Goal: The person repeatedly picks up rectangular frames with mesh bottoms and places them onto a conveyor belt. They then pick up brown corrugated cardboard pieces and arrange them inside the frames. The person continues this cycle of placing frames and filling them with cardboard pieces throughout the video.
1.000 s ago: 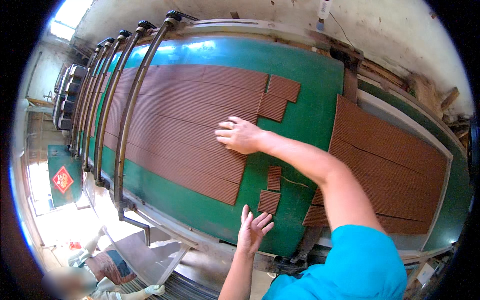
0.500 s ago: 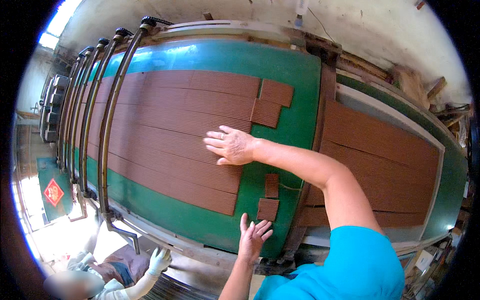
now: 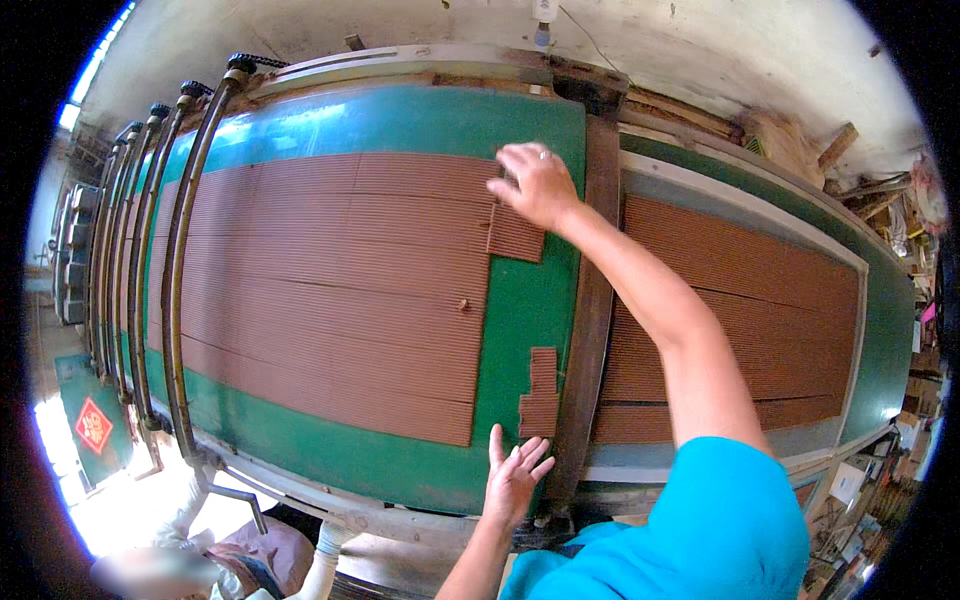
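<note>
Wide brown ribbed sheets (image 3: 330, 280) lie edge to edge on a green belt (image 3: 500, 390). At their far right corner my right hand (image 3: 540, 185) is low over the smaller ribbed pieces, thumb and fingers apart and slightly blurred. It hides most of the upper piece; a lower brown piece (image 3: 517, 238) shows just below it. My left hand (image 3: 512, 482) is palm up with fingers spread near the belt's front edge. Just beyond its fingertips lie two small brown ribbed pieces, a narrow one (image 3: 543, 370) and a wider one (image 3: 538, 415), touching each other.
Several metal rods (image 3: 190, 230) cross above the belt at the left. A dark crossbar (image 3: 590, 270) separates it from a framed bed with more brown ribbed sheets (image 3: 735, 310) at the right. A small brown crumb (image 3: 463, 304) sits on the sheets. Another person's sleeve (image 3: 322, 560) is at lower left.
My right hand has moved from the middle of the sheets to the far right corner pieces. The two small near pieces, apart before, now touch. My left hand stays near them, open.
</note>
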### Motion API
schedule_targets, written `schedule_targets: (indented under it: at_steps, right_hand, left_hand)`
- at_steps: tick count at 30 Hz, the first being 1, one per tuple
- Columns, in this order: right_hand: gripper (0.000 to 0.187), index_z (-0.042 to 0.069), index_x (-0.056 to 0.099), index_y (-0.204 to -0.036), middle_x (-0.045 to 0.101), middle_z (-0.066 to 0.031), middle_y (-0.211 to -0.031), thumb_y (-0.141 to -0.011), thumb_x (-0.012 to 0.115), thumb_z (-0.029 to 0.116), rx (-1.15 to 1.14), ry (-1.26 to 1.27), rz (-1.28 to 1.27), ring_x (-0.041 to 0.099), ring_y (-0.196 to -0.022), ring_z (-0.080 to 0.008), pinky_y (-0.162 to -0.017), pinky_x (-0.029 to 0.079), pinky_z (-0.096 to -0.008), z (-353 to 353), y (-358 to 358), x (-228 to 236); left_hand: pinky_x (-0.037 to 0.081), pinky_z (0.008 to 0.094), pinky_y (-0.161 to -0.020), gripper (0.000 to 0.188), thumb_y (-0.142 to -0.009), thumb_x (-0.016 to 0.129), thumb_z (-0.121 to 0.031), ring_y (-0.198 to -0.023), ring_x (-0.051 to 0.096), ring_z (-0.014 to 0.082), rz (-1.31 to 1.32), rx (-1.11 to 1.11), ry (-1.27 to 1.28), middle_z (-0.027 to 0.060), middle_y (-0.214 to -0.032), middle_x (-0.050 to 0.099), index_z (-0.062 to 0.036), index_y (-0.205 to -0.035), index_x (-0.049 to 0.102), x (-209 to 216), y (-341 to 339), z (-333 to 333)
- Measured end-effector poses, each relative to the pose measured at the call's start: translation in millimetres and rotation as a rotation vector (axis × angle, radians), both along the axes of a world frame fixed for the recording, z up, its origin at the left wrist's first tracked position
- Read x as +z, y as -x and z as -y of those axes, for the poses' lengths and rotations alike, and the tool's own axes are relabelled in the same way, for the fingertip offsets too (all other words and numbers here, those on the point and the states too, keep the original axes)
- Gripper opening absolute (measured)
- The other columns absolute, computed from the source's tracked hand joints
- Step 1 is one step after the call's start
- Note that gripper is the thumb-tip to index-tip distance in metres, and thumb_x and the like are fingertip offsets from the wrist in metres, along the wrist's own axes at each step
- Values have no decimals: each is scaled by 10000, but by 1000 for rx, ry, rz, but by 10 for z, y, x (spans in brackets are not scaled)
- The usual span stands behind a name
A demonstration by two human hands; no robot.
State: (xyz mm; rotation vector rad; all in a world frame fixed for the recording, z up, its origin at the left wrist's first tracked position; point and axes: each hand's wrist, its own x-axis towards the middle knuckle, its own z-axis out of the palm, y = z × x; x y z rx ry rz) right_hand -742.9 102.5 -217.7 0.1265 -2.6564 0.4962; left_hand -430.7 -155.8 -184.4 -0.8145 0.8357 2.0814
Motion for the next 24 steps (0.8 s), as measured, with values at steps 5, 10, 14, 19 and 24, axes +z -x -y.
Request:
schedule_targets:
  at_steps: [5,10,14,19,24]
  right_hand:
    - [264,82,550,-823,535,-107,-857,-809,513,343,4,-149,125,508,-838,-282,-687,397,-446,-66,-490,-221]
    - [194,110,501,-616,494,-96,-650,-722,541,268,444,-51,315,487,-647,-264,-559,375,-425,953,-2973,-82]
    - [215,78,594,-801,581,-115,-798,-837,522,276,404,596,459,555,-777,-292,-690,450,-383,1392,-3877,453]
    - [191,38,572,-819,585,-133,-836,-849,559,226,157,642,159,581,-793,-310,-675,483,-405,1120,-2666,494]
    - [313,86,566,-884,604,-123,-892,-775,651,367,-268,322,535,592,-856,-312,-714,475,-429,713,-1676,54]
  left_hand:
    - [302,541,-1008,778,-898,506,-309,-1264,318,407,22,-7,-85,299,-1381,227,-309,-1414,-75,-42,-46,-115]
    - [372,454,-958,485,-914,426,-465,-1155,459,263,95,100,-249,118,-1288,450,-210,-1318,340,-181,-142,-279]
    - [413,414,-916,382,-934,379,-453,-1072,507,231,329,11,91,57,-1160,525,-161,-1157,481,127,-681,67]
    - [384,593,-905,266,-879,528,-300,-1098,493,377,87,264,79,157,-1172,536,-148,-1096,513,841,-1479,1332]
    - [385,597,-880,396,-905,481,-368,-1072,506,357,156,602,-48,172,-1233,496,-143,-1223,410,618,-1884,2385]
